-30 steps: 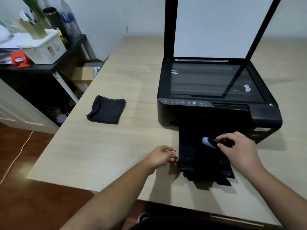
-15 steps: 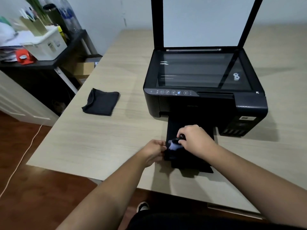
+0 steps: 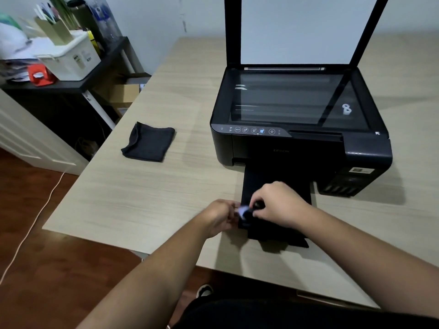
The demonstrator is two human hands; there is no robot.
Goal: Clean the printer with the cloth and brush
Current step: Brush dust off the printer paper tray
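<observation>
cleaning seems early: your right hand (image 3: 280,205) grips the brush (image 3: 245,210) over the tray (image 3: 275,184), left hand (image 3: 219,217) hold unclear, cloth (image 3: 148,142) unused far left.

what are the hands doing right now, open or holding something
Left hand: fingers curled at the output tray edge; grip cannot be told.
Right hand: holding the brush.

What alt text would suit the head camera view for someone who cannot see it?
A person's right hand holds a small brush over the output tray of a black printer, the left hand at the tray's left edge. The scanner lid stands open, and a folded dark cloth lies on the table left of the printer.
</observation>
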